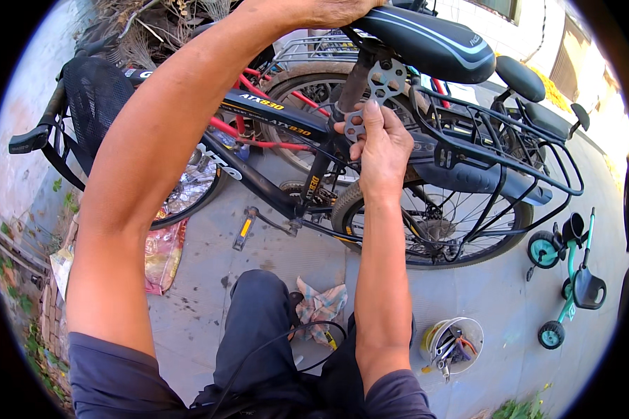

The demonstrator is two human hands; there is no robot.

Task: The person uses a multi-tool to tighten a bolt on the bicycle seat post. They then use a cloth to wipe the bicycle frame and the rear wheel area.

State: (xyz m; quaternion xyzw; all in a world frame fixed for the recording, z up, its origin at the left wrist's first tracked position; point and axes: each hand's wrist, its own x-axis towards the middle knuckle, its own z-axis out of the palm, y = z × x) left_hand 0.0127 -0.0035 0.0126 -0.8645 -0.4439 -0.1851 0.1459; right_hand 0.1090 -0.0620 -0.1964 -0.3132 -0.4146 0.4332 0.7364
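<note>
My left hand (335,14) reaches to the top of the view and grips the front of the black bicycle saddle (430,45), its fingers partly hidden. My right hand (377,143) is closed on a flat grey metal multi-hole wrench (388,78), which stands upright against the seat post (356,87), near the top of the frame's seat tube. The black bicycle frame (272,195) stands side-on in front of me, with its rear rack (482,164) to the right of my right hand and its rear wheel below.
A red bicycle (279,143) stands behind the black one. Tools fill a white bucket (440,339) at lower right, and a teal tricycle (573,286) stands at far right. A cloth (318,304) lies beside my knee. Dry branches (150,38) are piled at top left.
</note>
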